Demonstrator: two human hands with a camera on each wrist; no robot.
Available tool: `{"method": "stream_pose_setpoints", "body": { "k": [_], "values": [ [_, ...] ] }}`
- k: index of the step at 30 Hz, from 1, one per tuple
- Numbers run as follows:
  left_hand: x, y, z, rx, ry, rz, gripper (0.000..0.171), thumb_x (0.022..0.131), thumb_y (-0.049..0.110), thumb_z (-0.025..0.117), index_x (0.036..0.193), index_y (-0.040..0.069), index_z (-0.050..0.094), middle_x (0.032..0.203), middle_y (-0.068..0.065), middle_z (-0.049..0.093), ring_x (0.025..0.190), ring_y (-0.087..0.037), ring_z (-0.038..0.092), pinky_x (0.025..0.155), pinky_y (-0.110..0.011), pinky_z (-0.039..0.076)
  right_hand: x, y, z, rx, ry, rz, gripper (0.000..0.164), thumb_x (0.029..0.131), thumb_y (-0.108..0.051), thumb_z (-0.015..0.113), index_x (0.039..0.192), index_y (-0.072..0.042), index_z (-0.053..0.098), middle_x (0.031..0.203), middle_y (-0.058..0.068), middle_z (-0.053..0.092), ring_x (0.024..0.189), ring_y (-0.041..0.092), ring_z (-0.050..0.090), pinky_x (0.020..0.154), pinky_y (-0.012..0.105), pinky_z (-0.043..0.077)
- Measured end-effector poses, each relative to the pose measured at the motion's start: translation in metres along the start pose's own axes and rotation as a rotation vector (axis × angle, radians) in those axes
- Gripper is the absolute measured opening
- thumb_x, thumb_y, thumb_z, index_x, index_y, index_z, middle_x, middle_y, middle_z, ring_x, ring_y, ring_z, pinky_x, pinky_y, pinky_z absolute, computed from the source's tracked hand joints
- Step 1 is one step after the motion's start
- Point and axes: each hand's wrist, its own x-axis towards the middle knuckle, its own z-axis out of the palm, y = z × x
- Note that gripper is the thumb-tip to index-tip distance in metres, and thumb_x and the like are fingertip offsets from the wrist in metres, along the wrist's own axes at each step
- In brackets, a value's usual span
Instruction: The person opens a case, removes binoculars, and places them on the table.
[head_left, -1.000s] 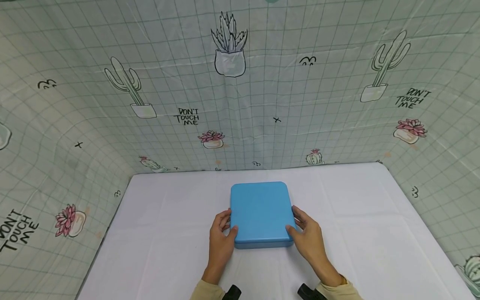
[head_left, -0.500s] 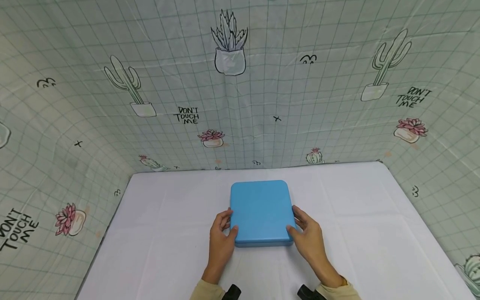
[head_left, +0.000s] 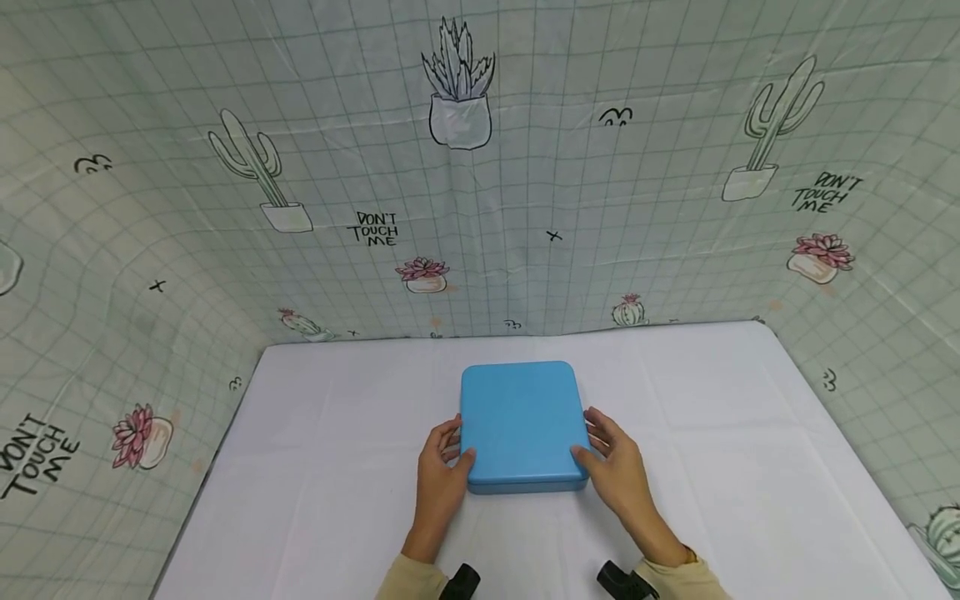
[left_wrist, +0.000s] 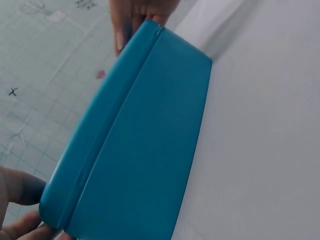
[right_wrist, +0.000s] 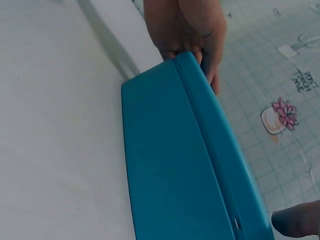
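A light blue, square, lidded box with rounded corners sits on the white tablecloth, its lid down. My left hand grips its left side, thumb at the near left corner and fingers along the side. On the opposite side my right hand holds it in the same way, its thumb over the near right corner. A seam between lid and base runs along the box's front wall in the left wrist view. In the right wrist view, the right thumb lies right at the lid's edge. Any contents are hidden.
The white tablecloth spreads out around the box. Behind and beside the table hangs a pale green checked cloth printed with cacti and lettering. Black wrist-camera mounts and beige sleeves show at the bottom.
Box and hands stay almost in place. The right hand's fingers have shifted slightly along the box's side, and the head view has tilted a little.
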Motion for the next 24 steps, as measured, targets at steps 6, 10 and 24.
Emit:
{"method": "stream_pose_setpoints", "body": {
  "k": [6, 10, 24],
  "values": [
    [0.003, -0.017, 0.005, 0.014, 0.011, 0.017, 0.044, 0.085, -0.007, 0.059, 0.127, -0.001, 0.047, 0.134, -0.017, 0.048, 0.123, -0.025, 0.046, 0.096, -0.044, 0.039, 0.002, -0.002, 0.004, -0.067, 0.011, 0.013, 0.055, 0.081, 0.004, 0.066, 0.132, 0.010, 0.043, 0.128, 0.026, 0.050, 0.114, 0.034, 0.052, 0.091, 0.041, 0.045],
    [0.002, -0.021, 0.005, 0.061, 0.044, 0.041, 0.040, 0.084, -0.008, 0.060, 0.121, 0.003, 0.051, 0.134, -0.012, 0.050, 0.122, -0.019, 0.047, 0.095, -0.038, 0.042, 0.001, -0.003, 0.005, -0.099, 0.037, -0.003, 0.054, 0.079, 0.007, 0.066, 0.130, 0.010, 0.046, 0.125, 0.025, 0.053, 0.111, 0.033, 0.055, 0.088, 0.039, 0.047],
    [0.003, -0.011, 0.004, 0.130, 0.077, 0.027, 0.040, 0.078, -0.008, 0.066, 0.114, 0.005, 0.055, 0.121, -0.016, 0.059, 0.096, -0.024, 0.063, 0.075, -0.032, 0.053, 0.006, -0.004, 0.003, -0.096, 0.058, -0.004, 0.052, 0.078, 0.008, 0.067, 0.127, 0.009, 0.050, 0.121, 0.025, 0.056, 0.106, 0.033, 0.058, 0.085, 0.038, 0.049]
  ]
}}
